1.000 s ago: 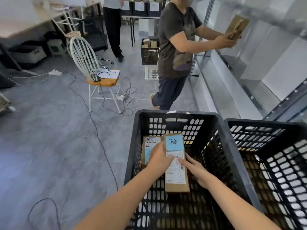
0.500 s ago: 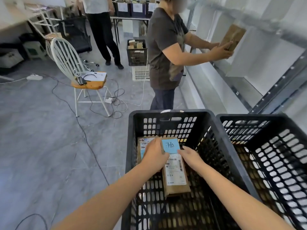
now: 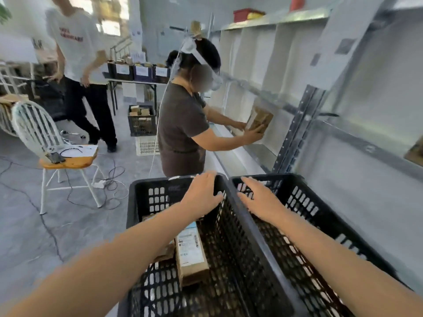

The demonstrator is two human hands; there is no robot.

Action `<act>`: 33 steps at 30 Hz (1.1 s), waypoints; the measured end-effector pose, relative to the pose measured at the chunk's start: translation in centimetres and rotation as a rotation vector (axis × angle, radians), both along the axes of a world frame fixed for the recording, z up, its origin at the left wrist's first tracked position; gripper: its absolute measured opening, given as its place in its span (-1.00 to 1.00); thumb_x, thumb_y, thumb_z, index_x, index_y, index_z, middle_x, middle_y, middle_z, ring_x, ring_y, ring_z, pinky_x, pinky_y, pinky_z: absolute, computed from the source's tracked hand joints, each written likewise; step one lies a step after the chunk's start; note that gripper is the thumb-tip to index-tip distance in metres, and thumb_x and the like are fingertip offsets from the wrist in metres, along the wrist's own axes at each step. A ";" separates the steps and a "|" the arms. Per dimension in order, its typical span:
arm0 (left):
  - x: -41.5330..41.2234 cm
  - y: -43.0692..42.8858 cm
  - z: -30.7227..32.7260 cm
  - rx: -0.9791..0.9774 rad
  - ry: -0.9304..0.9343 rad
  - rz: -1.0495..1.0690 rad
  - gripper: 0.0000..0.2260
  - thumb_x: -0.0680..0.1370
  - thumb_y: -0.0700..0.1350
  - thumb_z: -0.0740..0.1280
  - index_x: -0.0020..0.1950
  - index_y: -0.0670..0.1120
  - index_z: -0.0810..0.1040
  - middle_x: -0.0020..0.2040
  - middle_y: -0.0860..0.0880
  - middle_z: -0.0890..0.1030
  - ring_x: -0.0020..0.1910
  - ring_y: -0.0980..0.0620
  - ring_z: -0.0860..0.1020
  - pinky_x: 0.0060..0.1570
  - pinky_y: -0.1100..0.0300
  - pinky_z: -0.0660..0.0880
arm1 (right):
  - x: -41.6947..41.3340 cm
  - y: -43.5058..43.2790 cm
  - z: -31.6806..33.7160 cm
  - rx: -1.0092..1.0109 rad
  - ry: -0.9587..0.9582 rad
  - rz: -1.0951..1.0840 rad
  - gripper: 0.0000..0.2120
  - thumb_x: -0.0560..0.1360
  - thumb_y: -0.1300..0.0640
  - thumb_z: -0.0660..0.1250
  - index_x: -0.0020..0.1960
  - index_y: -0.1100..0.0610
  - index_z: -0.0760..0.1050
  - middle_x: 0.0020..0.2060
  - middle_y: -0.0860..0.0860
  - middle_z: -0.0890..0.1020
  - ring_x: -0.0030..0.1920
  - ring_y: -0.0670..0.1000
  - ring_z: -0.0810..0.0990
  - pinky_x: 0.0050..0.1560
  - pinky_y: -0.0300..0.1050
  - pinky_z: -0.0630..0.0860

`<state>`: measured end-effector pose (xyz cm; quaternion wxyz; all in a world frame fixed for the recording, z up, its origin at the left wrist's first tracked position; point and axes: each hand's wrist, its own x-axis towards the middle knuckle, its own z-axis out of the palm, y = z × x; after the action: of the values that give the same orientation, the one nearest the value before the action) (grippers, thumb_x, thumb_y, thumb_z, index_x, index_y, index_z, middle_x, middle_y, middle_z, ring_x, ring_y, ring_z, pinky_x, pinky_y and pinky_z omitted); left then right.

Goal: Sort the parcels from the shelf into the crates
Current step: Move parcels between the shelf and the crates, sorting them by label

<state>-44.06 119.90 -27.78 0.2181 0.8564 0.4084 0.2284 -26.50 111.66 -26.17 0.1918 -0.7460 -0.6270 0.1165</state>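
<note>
Change: left hand (image 3: 201, 193) and right hand (image 3: 258, 197) lifted off the parcel (image 3: 191, 255), which now lies in the left crate (image 3: 137, 186).
Fingers: spread, holding nothing.
Next: probably back to the shelf (image 3: 251, 154).

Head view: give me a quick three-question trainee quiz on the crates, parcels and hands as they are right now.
1. True or false: the left hand holds a parcel.
2. The labelled parcel lies in: A) the left crate; B) the right crate.
3. Fill in: the person in the dark shirt holds a brown parcel at the ____.
Key: 1 false; 2 A; 3 shelf.
</note>
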 end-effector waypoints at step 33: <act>26.4 -77.9 18.8 0.047 -0.385 -1.534 -0.53 0.59 -0.07 0.33 0.47 -0.09 0.31 0.35 -0.08 0.47 0.27 0.00 0.44 0.06 0.21 0.32 | 2.7 -85.5 17.3 0.452 -0.374 -1.468 -0.56 0.60 0.03 0.27 0.44 0.13 0.34 0.32 0.07 0.49 0.32 0.08 0.44 0.21 -0.14 0.34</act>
<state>-17.67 42.02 -9.00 0.3633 0.8487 -0.3462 0.1671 -23.83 26.12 -8.87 0.2580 -0.9192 -0.0049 -0.2976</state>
